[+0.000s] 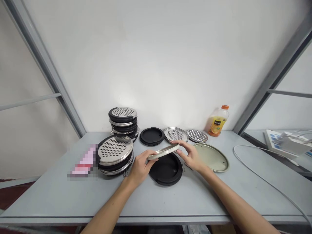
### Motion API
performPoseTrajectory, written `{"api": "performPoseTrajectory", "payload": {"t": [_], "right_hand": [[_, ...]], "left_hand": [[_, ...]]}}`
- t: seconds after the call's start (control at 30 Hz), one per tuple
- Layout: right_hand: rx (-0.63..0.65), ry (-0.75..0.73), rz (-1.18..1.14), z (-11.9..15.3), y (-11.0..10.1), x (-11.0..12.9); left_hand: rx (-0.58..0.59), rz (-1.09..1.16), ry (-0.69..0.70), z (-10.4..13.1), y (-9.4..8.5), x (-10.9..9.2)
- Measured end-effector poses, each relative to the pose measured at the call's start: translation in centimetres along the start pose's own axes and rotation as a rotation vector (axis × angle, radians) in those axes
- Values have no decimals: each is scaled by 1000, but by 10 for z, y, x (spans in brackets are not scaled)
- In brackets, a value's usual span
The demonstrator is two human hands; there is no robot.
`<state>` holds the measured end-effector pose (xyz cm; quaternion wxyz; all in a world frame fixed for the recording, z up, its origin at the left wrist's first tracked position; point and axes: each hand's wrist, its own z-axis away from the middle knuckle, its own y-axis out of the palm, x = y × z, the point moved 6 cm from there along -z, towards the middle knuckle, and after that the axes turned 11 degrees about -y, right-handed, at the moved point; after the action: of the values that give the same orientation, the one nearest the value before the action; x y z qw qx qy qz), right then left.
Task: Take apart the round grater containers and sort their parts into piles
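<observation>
A thin, round, pale disc point(163, 152) is held tilted between both hands. My left hand point(142, 165) pinches its left edge, and my right hand point(189, 156) grips the right edge between thumb and fingers. Beneath it lies a round black holder point(168, 172) on the table, partly covered by the disc. Just right of my right hand rests a pale green round tray point(211, 157). Behind the hands are another black ring-shaped holder point(152, 136), a round metal grater plate point(175, 134) and a coarser grater plate point(197, 136).
Stacks of black holders with grater plates stand at the left, a near one point(115, 150) and a far one point(123, 113). An orange-capped bottle point(217, 123) stands by the wall. A white cable point(265, 182) crosses the grey table point(151, 201) near a power strip point(275, 143).
</observation>
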<state>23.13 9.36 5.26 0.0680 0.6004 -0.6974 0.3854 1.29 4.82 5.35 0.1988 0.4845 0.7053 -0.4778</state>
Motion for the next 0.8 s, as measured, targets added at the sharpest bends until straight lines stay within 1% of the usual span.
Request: {"api": "performPoseTrajectory", "payload": {"t": [0.1, 0.17, 0.23, 0.33, 0.4, 0.47, 0.5, 0.57, 0.67, 0.73, 0.8], "right_hand": [[-46, 75, -94, 1, 0, -8], [-72, 124, -198, 2, 2, -12], [-94, 155, -347, 2, 6, -13], [-143, 202, -637, 2, 12, -12], [-144, 245, -796, 2, 16, -9], [-139, 286, -877, 1, 16, -8], [-150, 299, -891, 1, 12, -8], [-224, 300, -869, 0, -4, -12], [-427, 244, -731, 6, -47, -21], [-518, 238, -576, 18, -77, -26], [-557, 274, -356, 36, -104, -26]], "left_hand": [[-20, -10, -13, 1, 0, 5], [-26, -1, -25, 1, 0, 9], [-26, 22, -44, 1, 1, 12], [-31, 31, -106, -1, 1, 14], [-41, 4, -139, -1, 1, 14], [-36, 4, -141, -2, 2, 13], [-26, 28, -135, -2, 2, 13], [-6, 93, -127, -2, 4, 13], [17, 102, -124, -1, 5, 14], [48, 42, -109, -1, 7, 12], [85, -15, -80, 0, 9, 10]]}}
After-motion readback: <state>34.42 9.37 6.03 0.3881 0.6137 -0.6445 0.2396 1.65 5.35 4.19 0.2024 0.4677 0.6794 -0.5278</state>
